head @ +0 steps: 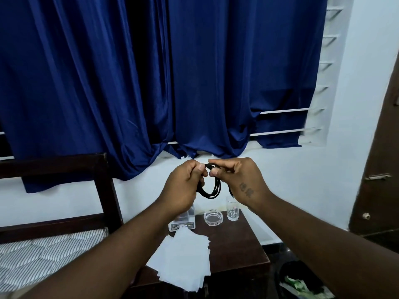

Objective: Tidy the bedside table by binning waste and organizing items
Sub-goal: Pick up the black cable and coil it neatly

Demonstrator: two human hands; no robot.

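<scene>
A black cable [212, 186] hangs coiled in loops between both hands, held up above the bedside table [237, 249]. My left hand [183, 186] pinches the coil at its top left. My right hand [239, 180] grips the cable's top right, with a loose end hanging below the palm. On the dark wooden table lie a spread stack of white papers [185, 262], a small white box [183, 223], a clear glass ashtray [213, 217] and an empty drinking glass [232, 209].
A bed with a striped mattress [43, 255] and dark wooden frame [103, 190] stands to the left. Blue curtains [151, 83] cover the window behind. A black bin [302, 279] holding green and white waste sits on the floor at right, near a brown door [377, 169].
</scene>
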